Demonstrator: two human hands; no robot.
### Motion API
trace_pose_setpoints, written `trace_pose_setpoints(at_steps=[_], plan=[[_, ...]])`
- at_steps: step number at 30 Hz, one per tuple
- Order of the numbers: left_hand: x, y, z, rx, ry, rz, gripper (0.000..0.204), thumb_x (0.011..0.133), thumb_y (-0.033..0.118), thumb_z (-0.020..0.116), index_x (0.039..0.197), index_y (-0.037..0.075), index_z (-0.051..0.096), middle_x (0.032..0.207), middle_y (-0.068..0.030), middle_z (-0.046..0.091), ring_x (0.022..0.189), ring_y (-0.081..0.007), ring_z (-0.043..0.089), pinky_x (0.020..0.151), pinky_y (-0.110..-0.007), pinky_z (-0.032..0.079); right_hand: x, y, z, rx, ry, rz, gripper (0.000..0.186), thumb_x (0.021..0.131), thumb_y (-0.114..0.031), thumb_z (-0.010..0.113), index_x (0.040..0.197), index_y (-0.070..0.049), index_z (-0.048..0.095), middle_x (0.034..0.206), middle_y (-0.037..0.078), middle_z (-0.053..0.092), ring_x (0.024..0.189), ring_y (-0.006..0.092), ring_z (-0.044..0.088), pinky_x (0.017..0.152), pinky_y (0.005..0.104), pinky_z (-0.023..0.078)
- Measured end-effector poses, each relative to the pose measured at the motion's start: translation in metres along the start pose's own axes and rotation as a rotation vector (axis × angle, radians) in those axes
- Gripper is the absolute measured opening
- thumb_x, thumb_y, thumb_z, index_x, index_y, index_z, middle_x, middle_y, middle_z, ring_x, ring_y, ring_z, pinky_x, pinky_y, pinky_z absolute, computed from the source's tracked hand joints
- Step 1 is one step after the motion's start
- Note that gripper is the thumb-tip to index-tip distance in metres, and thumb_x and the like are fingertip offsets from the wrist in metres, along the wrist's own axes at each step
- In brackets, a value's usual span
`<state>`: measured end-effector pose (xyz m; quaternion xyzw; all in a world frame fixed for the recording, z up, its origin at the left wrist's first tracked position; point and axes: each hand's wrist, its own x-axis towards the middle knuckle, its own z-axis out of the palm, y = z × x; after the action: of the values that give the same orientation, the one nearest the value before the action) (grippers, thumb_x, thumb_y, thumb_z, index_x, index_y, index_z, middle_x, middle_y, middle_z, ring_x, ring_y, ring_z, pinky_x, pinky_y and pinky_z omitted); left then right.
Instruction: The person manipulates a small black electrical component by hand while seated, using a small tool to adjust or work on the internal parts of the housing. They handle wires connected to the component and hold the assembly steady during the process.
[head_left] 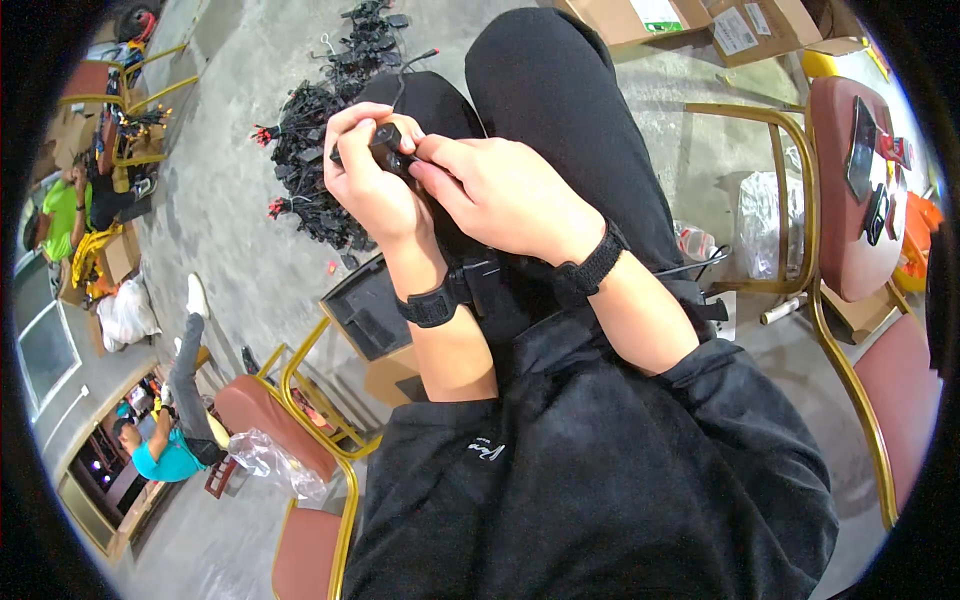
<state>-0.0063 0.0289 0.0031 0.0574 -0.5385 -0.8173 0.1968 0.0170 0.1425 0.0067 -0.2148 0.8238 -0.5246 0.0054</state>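
Above my lap, my left hand [375, 185] is closed around a small black boxy part [388, 148]. A thin black cable [403, 75] with a red tip rises from behind the fingers, apparently from that part. My right hand [505, 185] meets it from the right, thumb and forefinger pinched against the part's near end. What sits in that pinch is too small and covered to make out. Black straps circle both wrists. On the floor beyond my left hand lies a heap of black cabled parts [310, 165], some with red ends.
Left of my lap stands an open box with black foam [375, 310]. Red-brown chairs with gold frames flank me; the right seat [845, 240] bears a phone and small items. Cardboard boxes [640, 18] lie ahead. Two other people [165, 455] are farther off at left.
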Motion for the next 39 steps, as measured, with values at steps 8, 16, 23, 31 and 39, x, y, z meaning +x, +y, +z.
trace_pose_setpoints(at_steps=[8,16,23,31,39], plan=[[-0.0012,0.0019,-0.0008,-0.003,0.000,-0.019,0.014,0.082,0.006,0.043,0.079,-0.003,0.052,0.057,-0.0097,0.050,0.052,-0.0165,0.047,0.053,-0.028,0.041,0.0003,-0.0019,-0.0016,0.034,-0.052,0.061,0.023,0.091,-0.024,0.045,0.093,-0.003,0.055,0.074,0.018,0.063,0.069,0.0343,0.062,0.061,0.0433,0.050],[-0.0005,0.0004,-0.0018,-0.014,-0.030,-0.019,0.013,0.083,0.005,0.043,0.078,-0.003,0.052,0.058,-0.0088,0.049,0.053,-0.0161,0.049,0.054,-0.027,0.041,0.0006,-0.0013,-0.0011,0.031,-0.057,0.084,0.024,0.091,-0.024,0.044,0.090,-0.003,0.055,0.072,0.019,0.062,0.067,0.0363,0.061,0.061,0.0453,0.049],[-0.0018,0.0017,-0.0019,-0.005,0.001,-0.029,0.013,0.083,0.005,0.043,0.078,-0.002,0.052,0.058,-0.0087,0.049,0.052,-0.0164,0.049,0.054,-0.027,0.041,0.0006,-0.0015,0.0001,0.051,-0.065,0.100,0.023,0.091,-0.023,0.045,0.090,-0.002,0.054,0.069,0.020,0.061,0.064,0.0377,0.060,0.058,0.0467,0.048],[-0.0003,0.0003,-0.0034,-0.011,-0.037,-0.015,0.014,0.083,0.006,0.043,0.079,-0.003,0.052,0.058,-0.0089,0.048,0.052,-0.0163,0.048,0.054,-0.027,0.041,0.0007,-0.0007,-0.0008,0.049,-0.072,0.109,0.023,0.091,-0.023,0.044,0.091,-0.002,0.054,0.070,0.021,0.061,0.065,0.0381,0.060,0.058,0.0465,0.048],[0.0000,0.0023,-0.0016,0.041,-0.018,-0.028,0.016,0.083,0.009,0.042,0.078,-0.002,0.052,0.057,-0.0093,0.048,0.054,-0.0159,0.045,0.059,-0.031,0.042,0.0008,-0.0003,-0.0001,0.054,-0.073,0.109,0.023,0.091,-0.023,0.044,0.093,-0.002,0.053,0.071,0.022,0.061,0.066,0.0385,0.060,0.059,0.0471,0.048]])
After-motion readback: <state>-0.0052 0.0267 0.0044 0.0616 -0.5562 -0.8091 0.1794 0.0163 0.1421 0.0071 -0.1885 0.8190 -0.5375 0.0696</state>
